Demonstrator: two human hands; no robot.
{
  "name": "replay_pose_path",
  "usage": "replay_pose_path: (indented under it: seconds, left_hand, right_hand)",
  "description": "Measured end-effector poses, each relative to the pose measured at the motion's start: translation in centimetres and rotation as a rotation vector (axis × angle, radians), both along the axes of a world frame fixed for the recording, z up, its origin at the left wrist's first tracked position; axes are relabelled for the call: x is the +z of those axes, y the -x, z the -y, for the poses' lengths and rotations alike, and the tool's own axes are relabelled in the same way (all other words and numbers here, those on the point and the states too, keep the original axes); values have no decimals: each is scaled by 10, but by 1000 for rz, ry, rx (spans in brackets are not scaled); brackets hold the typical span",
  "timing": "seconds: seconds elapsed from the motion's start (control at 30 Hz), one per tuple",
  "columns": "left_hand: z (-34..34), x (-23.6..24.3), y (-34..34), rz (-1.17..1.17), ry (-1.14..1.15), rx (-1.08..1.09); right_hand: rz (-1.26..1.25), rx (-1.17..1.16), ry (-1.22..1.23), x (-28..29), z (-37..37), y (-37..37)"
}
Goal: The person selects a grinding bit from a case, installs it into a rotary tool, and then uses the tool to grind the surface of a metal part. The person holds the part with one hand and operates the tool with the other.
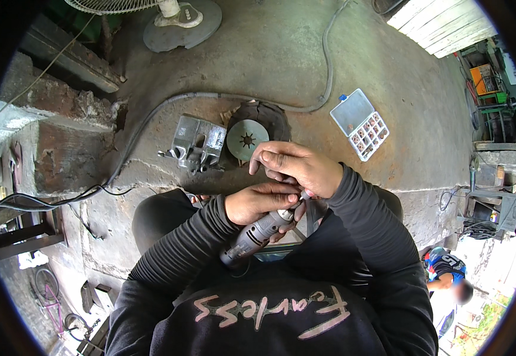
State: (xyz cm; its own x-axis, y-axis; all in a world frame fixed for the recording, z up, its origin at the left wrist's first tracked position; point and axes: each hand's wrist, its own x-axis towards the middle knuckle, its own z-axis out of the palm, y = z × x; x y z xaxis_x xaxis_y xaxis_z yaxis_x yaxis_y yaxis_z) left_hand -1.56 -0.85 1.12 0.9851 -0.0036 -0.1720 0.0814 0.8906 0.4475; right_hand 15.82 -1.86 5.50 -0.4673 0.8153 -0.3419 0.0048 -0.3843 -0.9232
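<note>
A grey, barrel-shaped handheld rotary grinder (255, 236) lies slanted over my lap, its silvery nose toward the upper right. My left hand (261, 203) is closed round its front end, thumb along the top and fingertips showing underneath. At the nose, my right hand (305, 168) bends over with curled fingers. A small pinkish tip (307, 194) shows beside its palm; the fingers hide part of what they grip. Just beyond my hands stand a grey metal block (198, 142) with a slot and a round pale metal disc (247, 140) with a star-shaped hole.
An opened clear compartment case (361, 126) with small brownish parts lies at the right on the concrete floor. A grey corrugated hose (228, 95) curves behind the block. A fan base (183, 25) stands at the far left; another person (447, 273) is at the lower right.
</note>
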Motion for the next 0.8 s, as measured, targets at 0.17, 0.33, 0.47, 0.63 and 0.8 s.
replay_pose_path:
  seconds: [0.17, 0.33, 0.47, 0.63, 0.8]
  left_hand:
    - [-1, -1, 1, 31, -4, 12]
    - [-1, -4, 1, 67, 33, -17]
    - [1, -7, 1, 41, 26, -7]
    - [3, -11, 3, 40, 27, 2]
    - [1, -12, 2, 91, 41, -15]
  right_hand:
    - [50, -9, -34, 4, 3, 0]
    - [60, 24, 92, 6, 1, -2]
    - [47, 56, 130, 7, 0, 0]
    - [65, 22, -15, 4, 3, 4]
    - [50, -7, -62, -4, 6, 9]
